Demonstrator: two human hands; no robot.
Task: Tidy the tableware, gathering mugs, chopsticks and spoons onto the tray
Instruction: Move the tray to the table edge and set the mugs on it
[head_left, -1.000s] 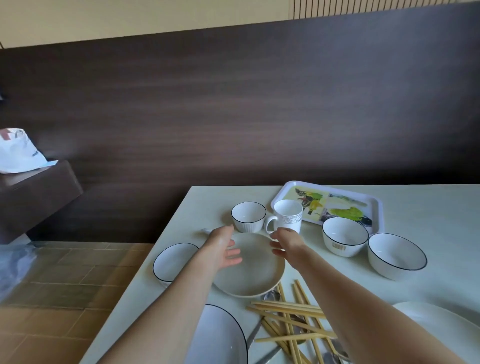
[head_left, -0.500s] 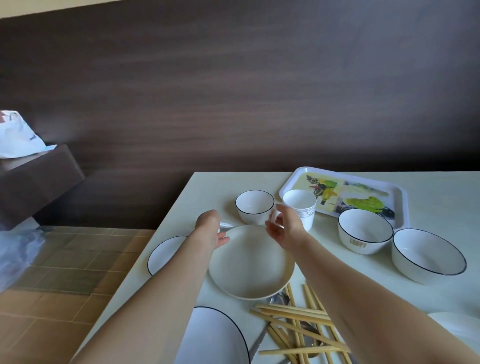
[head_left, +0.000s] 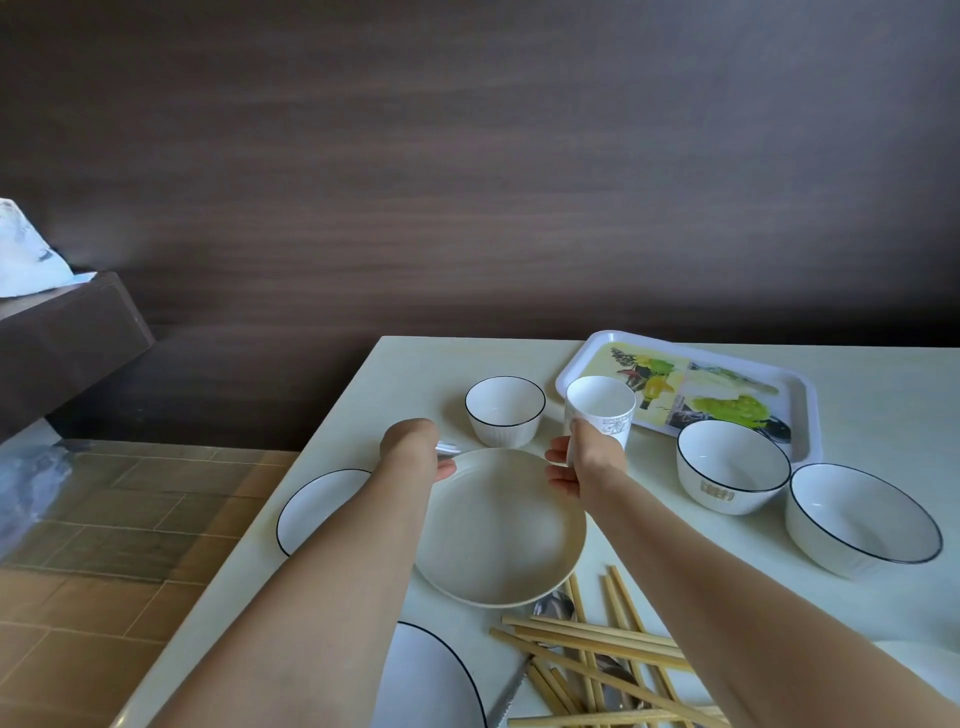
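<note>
Gripping the white patterned ceramic mug (head_left: 600, 415), your right hand (head_left: 584, 465) holds it just short of the picture-printed white plastic tray (head_left: 691, 397). Your left hand (head_left: 415, 449) pinches a small metal spoon (head_left: 448, 448); pale wooden chopsticks (head_left: 592, 654) lie well behind both grips.

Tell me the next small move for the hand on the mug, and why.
Probably carry the mug right and back, then set it on the tray. The right hand has a grip on its handle side, and the tray just behind it shows bare space.
</note>
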